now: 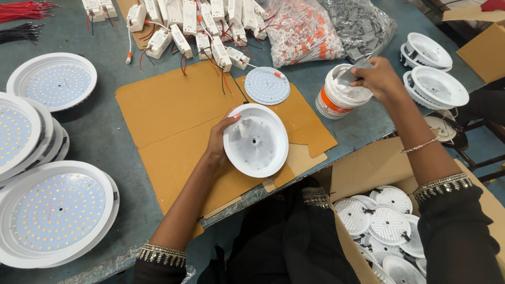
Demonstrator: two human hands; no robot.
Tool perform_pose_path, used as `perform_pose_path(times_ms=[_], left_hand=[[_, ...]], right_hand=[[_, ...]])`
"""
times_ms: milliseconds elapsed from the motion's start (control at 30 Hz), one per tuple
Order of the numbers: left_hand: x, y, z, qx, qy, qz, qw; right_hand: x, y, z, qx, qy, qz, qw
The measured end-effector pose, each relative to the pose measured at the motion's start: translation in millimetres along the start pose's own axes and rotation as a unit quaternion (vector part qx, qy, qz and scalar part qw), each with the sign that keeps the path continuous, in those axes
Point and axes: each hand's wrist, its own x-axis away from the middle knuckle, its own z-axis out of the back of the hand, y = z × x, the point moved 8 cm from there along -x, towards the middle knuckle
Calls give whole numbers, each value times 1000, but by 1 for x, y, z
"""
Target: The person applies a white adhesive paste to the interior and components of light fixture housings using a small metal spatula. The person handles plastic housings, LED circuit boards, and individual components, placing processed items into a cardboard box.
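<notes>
My left hand (220,138) grips the left rim of a round white lamp housing (256,140), tilted up over a sheet of brown cardboard (173,113). A smear of white paste sits inside the housing near its top. My right hand (377,78) reaches over a small white tub with an orange band (339,96) and pinches a flat grey spatula-like tool (350,75) dipped into the tub's white paste. A round LED board (267,85) lies flat on the cardboard just behind the housing.
Finished round LED lamps (55,213) are stacked at the left. White driver boxes with wires (194,29) and bags of small parts (302,29) line the far edge. Empty housings (439,87) stand at right; a cardboard box (386,221) of housings sits by my lap.
</notes>
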Motion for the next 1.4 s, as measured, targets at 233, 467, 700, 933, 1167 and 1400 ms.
perform_pose_path(times_ms=[233, 467, 700, 933, 1167, 1400], left_hand=[[3, 3, 1, -28, 17, 6, 999], [1, 2, 0, -6, 3, 1, 1000], [-2, -2, 3, 12, 3, -4, 1000], [-7, -4, 5, 47, -6, -31, 998], [-10, -8, 11, 152, 11, -48, 987], [-11, -16, 12, 173, -9, -31, 984]], right_hand=[[6, -5, -9, -71, 22, 38, 996], [9, -7, 4, -64, 85, 43, 993], [35, -9, 28, -58, 74, 30, 995], [90, -37, -35, -140, -75, 57, 986], [199, 7, -183, -115, -98, 93, 984], [220, 10, -253, 205, 1, 266, 942]])
